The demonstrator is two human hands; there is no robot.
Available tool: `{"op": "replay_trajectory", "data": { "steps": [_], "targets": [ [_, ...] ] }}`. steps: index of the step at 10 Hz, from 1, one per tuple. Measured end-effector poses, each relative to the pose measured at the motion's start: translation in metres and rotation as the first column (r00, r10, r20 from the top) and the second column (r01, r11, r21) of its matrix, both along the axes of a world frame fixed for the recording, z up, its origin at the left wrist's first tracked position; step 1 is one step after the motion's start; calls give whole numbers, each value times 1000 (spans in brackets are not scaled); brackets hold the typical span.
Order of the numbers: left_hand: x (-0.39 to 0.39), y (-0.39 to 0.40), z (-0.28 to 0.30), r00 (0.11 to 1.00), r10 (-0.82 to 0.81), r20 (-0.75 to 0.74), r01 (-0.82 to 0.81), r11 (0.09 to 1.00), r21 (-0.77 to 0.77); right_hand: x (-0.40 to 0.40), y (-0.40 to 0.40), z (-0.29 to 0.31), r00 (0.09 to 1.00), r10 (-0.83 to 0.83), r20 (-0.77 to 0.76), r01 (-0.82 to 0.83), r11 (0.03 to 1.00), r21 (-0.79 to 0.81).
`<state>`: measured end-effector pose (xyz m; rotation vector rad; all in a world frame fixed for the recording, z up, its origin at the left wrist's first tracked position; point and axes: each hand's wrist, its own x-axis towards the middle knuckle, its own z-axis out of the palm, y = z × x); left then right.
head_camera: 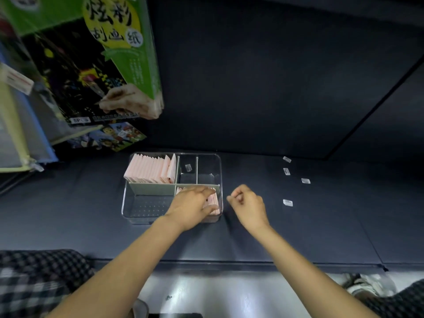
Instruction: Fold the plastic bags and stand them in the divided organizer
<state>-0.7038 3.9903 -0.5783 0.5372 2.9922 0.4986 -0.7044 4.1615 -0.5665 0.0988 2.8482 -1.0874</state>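
Note:
A clear divided organizer (126,200) sits on the dark mat. Its back left compartment holds a row of folded pink plastic bags (150,168) standing upright. More folded pink bags (213,200) stand in the front right compartment. My left hand (191,206) reaches into that compartment, fingers extended and pressing on the tops of these bags. My right hand (249,206) hovers just right of the organizer, fingers loosely curled, and I cannot tell if it pinches anything. The front left compartment and the two small back right ones hold no bags; one small label lies inside.
Several small white labels (288,203) lie scattered on the mat to the right. A green and black scratch-paper pack (96,65) and coloured folders (20,134) hang at the upper left. The mat's front edge (229,263) runs near my checked trousers.

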Motion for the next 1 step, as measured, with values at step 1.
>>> {"op": "replay_trajectory", "data": {
  "steps": [1],
  "targets": [
    [3, -1, 55, 990, 140, -7, -137, 976, 170, 18, 22, 51, 993, 13, -119, -32, 987, -155]
  ]
}}
